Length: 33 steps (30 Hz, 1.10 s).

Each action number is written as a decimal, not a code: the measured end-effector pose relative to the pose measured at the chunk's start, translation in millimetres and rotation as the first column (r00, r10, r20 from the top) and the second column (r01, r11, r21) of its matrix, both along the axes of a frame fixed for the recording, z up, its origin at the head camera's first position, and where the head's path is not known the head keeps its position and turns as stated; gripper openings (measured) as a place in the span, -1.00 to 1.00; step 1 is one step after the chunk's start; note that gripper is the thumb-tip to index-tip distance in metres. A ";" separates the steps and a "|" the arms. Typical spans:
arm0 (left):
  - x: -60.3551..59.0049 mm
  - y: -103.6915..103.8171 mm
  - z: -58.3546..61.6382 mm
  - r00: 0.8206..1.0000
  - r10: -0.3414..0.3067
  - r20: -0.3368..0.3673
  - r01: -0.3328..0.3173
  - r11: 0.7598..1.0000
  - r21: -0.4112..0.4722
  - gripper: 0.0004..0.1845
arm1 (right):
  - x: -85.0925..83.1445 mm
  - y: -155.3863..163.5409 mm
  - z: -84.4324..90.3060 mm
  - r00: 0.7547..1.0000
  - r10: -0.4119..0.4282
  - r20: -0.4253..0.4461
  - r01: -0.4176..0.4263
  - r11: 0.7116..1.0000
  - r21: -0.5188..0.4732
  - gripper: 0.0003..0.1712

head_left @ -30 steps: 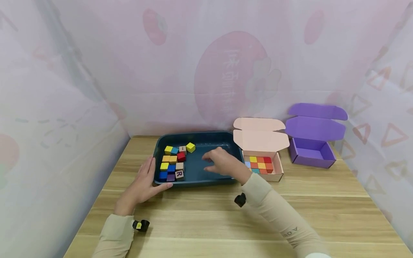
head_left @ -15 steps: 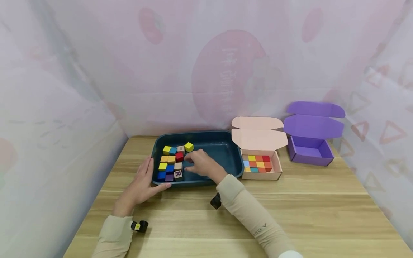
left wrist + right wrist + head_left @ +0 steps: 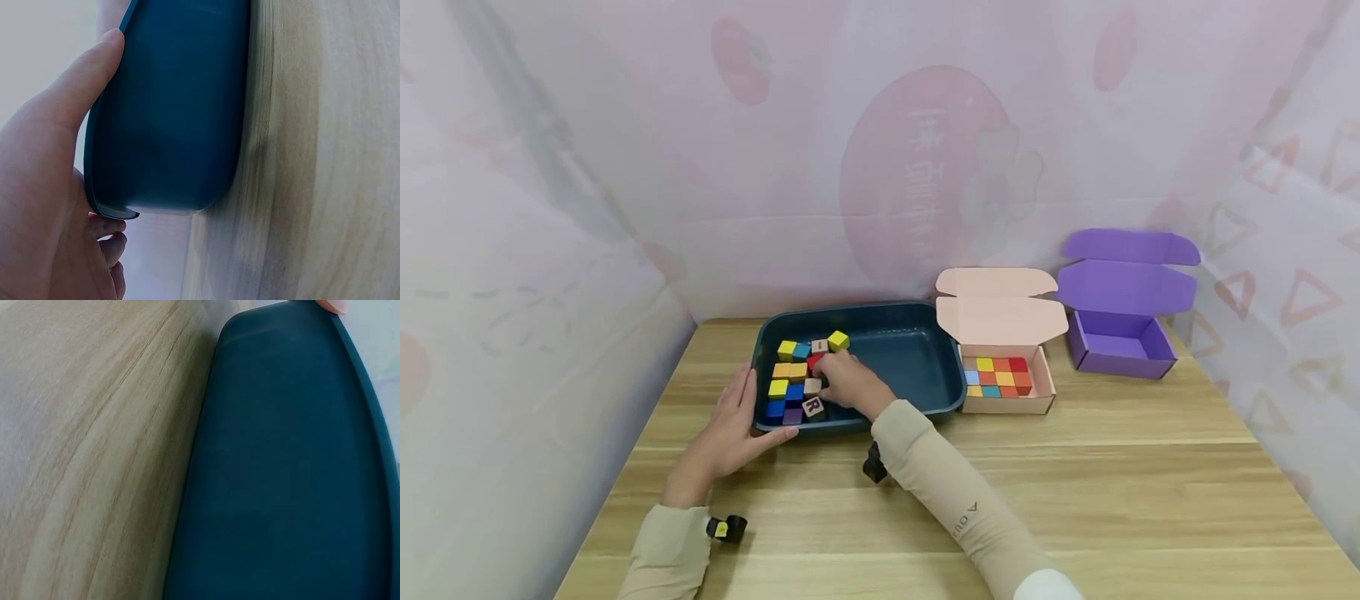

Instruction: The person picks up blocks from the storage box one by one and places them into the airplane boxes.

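Note:
A dark teal tray (image 3: 917,367) holds several small cubes in its left part. My left hand (image 3: 733,421) rests on the tray's near left corner, thumb along the front rim and straight fingers along the left side. In the left wrist view, the same hand (image 3: 56,150) lies against the tray wall. My right hand (image 3: 852,382) reaches down inside the tray. Its fingertips touch or partly cover a red cube (image 3: 812,361), and its thumb is beside a plain wooden cube (image 3: 812,386). Whether it pinches either is hidden. A tilted wooden cube marked R (image 3: 813,406) lies just nearer.
Right of the tray stands an open pale pink box (image 3: 1007,405) with several coloured cubes. Beyond it is an open purple box (image 3: 1123,357). A yellow cube (image 3: 838,340) lies behind the right hand. All stand on a wooden table (image 3: 1075,483) before a printed cloth.
My right hand has moved left across the tray, down to the red and plain wooden cubes. The R cube has turned slightly. My left hand stays at the tray's corner.

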<state>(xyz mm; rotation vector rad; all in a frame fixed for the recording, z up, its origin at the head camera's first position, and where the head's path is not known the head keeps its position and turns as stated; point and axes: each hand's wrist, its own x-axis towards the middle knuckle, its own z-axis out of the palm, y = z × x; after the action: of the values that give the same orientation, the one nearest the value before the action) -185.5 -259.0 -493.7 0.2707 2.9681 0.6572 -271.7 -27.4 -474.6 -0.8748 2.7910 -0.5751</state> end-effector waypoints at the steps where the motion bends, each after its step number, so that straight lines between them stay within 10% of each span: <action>1: 0.1 -0.1 0.4 1.000 0.000 -0.002 0.000 1.000 0.000 0.43 | -0.2 -0.7 0.5 1.000 0.003 0.002 -0.003 1.000 -0.005 -0.67; 13: 0.7 1.9 1.8 1.000 0.004 0.006 -0.004 1.000 -0.011 0.43 | 0.9 25.7 11.3 1.000 -0.020 0.009 0.021 0.998 -0.053 -0.70; 33: -2.0 5.4 2.4 1.000 -0.005 -0.006 0.004 1.000 -0.018 0.40 | 36.6 182.6 61.5 1.000 0.009 -0.018 -0.012 0.981 -0.191 -0.70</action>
<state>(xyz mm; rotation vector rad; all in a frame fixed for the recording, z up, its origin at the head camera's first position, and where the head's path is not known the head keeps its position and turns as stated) -187.5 -253.7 -491.3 0.2784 2.9767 0.6304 -235.1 155.2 -413.1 -0.9331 2.7791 -0.8497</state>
